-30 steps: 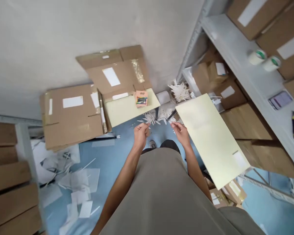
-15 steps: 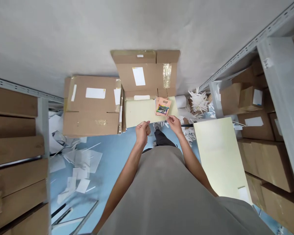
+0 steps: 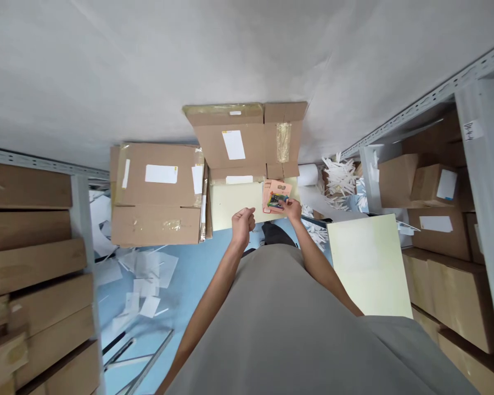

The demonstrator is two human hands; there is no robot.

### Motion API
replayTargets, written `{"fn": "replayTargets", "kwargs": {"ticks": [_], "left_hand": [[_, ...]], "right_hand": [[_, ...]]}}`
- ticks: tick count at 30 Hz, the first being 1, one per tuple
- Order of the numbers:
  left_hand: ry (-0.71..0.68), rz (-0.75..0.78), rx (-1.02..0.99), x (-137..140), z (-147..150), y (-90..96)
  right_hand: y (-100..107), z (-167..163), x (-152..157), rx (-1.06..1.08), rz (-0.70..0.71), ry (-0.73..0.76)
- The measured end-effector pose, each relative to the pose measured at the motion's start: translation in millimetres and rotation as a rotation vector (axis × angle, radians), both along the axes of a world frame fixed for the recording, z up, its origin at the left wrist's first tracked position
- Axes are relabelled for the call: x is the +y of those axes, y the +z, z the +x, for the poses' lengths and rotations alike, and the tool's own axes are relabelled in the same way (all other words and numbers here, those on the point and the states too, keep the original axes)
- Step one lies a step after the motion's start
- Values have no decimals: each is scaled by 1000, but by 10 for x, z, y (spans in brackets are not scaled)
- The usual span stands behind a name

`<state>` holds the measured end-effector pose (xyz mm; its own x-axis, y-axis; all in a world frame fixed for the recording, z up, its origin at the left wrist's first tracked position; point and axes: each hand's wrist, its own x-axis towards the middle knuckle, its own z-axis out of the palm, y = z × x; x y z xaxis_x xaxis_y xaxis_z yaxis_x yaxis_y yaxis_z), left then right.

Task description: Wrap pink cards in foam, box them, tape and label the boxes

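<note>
Pink printed cards (image 3: 280,188) with a dark, multicoloured picture lie in a small stack on the cream board (image 3: 233,202). My right hand (image 3: 292,210) is at the lower right corner of the top card, its fingers closed on that edge and covering part of the picture. To the left, my left hand (image 3: 242,224) is held closed just in front of the board's near edge. Whatever its fingers may hold is hidden.
Flattened cardboard boxes (image 3: 156,192) are stacked left of the board, and an open carton (image 3: 247,140) leans on the wall behind. Paper strips (image 3: 340,175) pile up at right beside a second cream board (image 3: 366,263). Boxes fill both side shelves; paper sheets (image 3: 148,274) litter the floor.
My right hand has moved from the card's near edge onto its lower right corner. My left hand stays closed in about the same place. The view has tilted up slightly.
</note>
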<state>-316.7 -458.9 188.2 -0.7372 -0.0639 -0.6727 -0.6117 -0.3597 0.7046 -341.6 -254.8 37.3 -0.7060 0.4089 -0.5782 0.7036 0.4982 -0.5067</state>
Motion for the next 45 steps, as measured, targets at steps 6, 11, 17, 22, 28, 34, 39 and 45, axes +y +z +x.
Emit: {"fn": "replayTargets", "kwargs": {"ticks": [6,11,17,22,28,34,39,45], "left_hand": [[-55,-19,26,58,103,-59],[-20,-108,67,96,372,-229],[-205,-209,67,347,861,-437],[-540,-19,171,734,1508,-442],[-734,103,217,1176,2071,-255],[-901,75,291,1712,2304,-96],[-1030,49,317,2328,2445,-75],[-1205,40,357,3151,2654,-125]], "right_hand": [[164,26,37,41,10,-5],[404,383,104,172,-28,-24],[783,1423,399,436,-218,-144],[1206,2489,568,514,-308,-314],[1568,3446,734,636,-312,-507],[1604,3984,1063,775,-299,-686],[1496,4269,1452,853,-276,-834],[1361,4549,2001,805,69,-1005]]}}
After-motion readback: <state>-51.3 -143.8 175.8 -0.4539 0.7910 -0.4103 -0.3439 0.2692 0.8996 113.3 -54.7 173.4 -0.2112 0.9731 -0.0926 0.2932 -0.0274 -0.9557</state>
